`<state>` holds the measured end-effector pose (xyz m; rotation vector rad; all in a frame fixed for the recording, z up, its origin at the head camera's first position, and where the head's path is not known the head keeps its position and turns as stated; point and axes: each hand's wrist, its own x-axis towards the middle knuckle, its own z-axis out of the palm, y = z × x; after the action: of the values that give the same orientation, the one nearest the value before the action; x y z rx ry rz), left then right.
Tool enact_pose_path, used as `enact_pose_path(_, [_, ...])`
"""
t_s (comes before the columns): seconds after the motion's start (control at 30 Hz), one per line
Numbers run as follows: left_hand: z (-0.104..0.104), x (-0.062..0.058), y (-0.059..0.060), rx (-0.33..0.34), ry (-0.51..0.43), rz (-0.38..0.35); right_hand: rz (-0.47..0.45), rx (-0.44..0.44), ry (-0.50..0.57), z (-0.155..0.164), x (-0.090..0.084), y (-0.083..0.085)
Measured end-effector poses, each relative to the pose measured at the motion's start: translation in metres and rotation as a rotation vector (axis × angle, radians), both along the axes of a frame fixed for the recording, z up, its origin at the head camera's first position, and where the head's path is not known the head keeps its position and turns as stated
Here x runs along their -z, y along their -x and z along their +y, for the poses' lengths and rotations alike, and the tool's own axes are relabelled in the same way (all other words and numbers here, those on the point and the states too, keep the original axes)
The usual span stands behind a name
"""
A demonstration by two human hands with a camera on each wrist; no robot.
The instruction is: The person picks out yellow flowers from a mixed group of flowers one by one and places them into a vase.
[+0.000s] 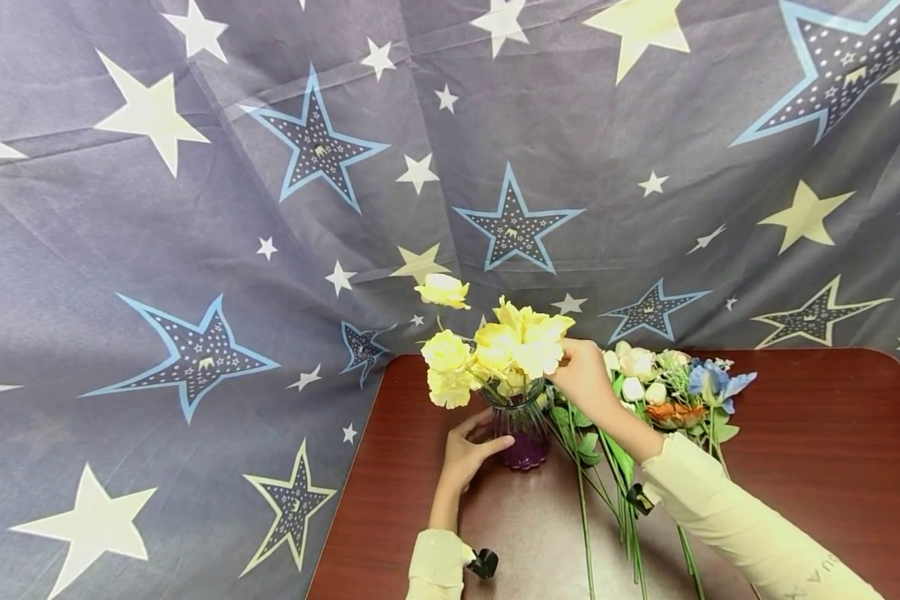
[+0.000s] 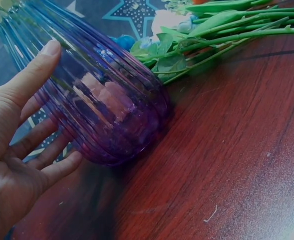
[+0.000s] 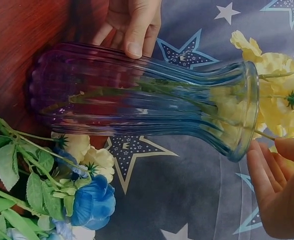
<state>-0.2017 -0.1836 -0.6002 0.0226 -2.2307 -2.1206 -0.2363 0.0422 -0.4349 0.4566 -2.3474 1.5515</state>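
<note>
A ribbed glass vase (image 1: 523,437), purple at the base and blue toward the rim, stands upright on the table. Yellow flowers (image 1: 495,346) spread above its mouth, and green stems (image 3: 186,97) show through the glass in the right wrist view. My left hand (image 1: 467,457) holds the vase's lower side; its thumb (image 2: 39,65) lies along the glass and its fingers reach round the other side. At the rim, my right hand (image 1: 588,385) pinches the thin stem of a yellow flower between thumb and fingers (image 3: 261,167). The blooms partly hide those fingertips in the head view.
Right of the vase lie loose artificial flowers: white blooms (image 1: 636,363), an orange one (image 1: 675,414) and a blue one (image 1: 711,382). Their long green stems (image 1: 587,525) point toward the table's near edge. A star-patterned cloth (image 1: 232,208) hangs behind the reddish-brown table (image 1: 832,467).
</note>
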Motion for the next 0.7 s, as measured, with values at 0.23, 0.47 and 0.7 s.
enact_pose_path(0.23, [0.0002,-0.0011,-0.0007,0.001,-0.003,-0.004,0.01,0.0,-0.038,0.0025,0.0006,-0.0011])
enact_pose_path(0.47, [0.0003,-0.0006,-0.0003,0.004,-0.002,0.004,-0.055,-0.023,-0.029,0.0052,0.0009,-0.0061])
enact_pose_path(0.7, [0.0002,0.001,0.0003,0.0,0.01,0.009,-0.14,-0.021,-0.006,0.0072,0.0017,-0.008])
